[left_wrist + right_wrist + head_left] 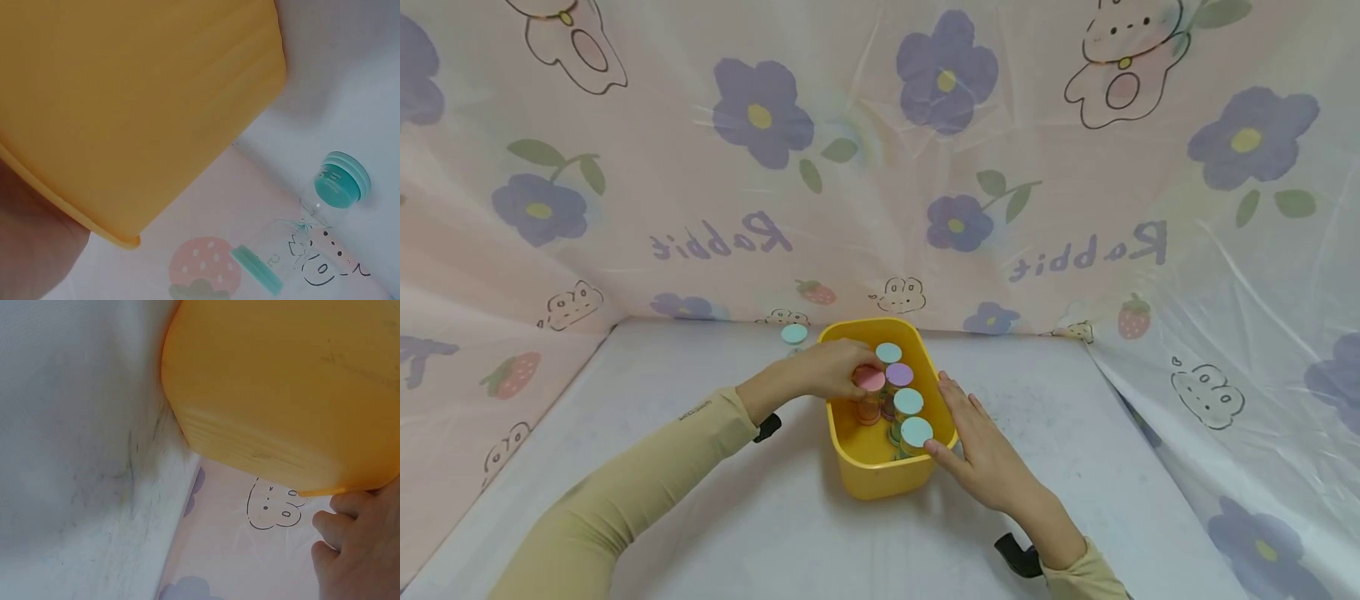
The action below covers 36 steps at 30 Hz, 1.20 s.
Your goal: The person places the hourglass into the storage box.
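Observation:
A yellow plastic bin (880, 475) stands on the white table, and several small jars with round lids stand inside it. My left hand (842, 368) reaches over the bin's left rim and grips the pink-lidded jar (872, 381). Beside that jar are a purple-lidded jar (899, 375) and three teal-lidded jars (908, 402). My right hand (973, 433) lies with straight fingers against the bin's right rim, the thumb at its near corner. The left wrist view shows the bin's outer wall (144, 106). In the right wrist view, fingers (350, 544) sit under the bin (294, 394).
One more teal-lidded jar (793, 334) (340, 182) stands on the table behind the bin's far left corner, close to the flower-and-rabbit plastic sheet (880, 167) that walls in the back and both sides.

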Available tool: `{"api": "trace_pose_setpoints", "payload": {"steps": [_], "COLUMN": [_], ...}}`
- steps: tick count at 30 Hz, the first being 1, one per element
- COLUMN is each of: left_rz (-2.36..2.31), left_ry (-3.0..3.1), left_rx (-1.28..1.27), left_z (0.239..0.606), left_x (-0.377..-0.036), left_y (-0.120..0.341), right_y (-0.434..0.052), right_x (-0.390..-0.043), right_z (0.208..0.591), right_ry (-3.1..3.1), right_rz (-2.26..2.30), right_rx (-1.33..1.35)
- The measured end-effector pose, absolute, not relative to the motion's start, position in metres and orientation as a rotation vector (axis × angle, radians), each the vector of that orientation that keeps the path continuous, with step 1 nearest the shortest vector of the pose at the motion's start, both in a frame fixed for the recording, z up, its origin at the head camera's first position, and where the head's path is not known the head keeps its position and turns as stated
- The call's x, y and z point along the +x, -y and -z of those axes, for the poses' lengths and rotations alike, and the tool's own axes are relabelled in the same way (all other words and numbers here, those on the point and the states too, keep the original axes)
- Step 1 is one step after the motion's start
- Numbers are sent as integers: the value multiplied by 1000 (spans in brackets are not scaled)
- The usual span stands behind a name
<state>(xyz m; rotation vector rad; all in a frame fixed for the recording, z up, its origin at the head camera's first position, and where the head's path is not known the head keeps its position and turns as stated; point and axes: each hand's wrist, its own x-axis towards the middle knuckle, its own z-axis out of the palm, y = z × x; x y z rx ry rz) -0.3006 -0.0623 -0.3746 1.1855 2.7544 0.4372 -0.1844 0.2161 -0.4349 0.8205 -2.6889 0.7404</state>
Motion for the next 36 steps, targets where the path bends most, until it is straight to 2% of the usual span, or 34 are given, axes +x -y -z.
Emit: {"api": "trace_pose_setpoints", "payload": {"steps": [22, 36], "left_rz": [-472, -998], "left_ry": [-2788, -2932], "left_rx": [1176, 1139], "left_z": [372, 375], "left_x": [-296, -295], "left_y": [65, 93], "right_y": [-216, -213], "right_x": [-183, -183], "right_z": [435, 434], "right_ry": [2704, 2720], "right_rz": [-747, -765], "right_rx": [813, 789]}}
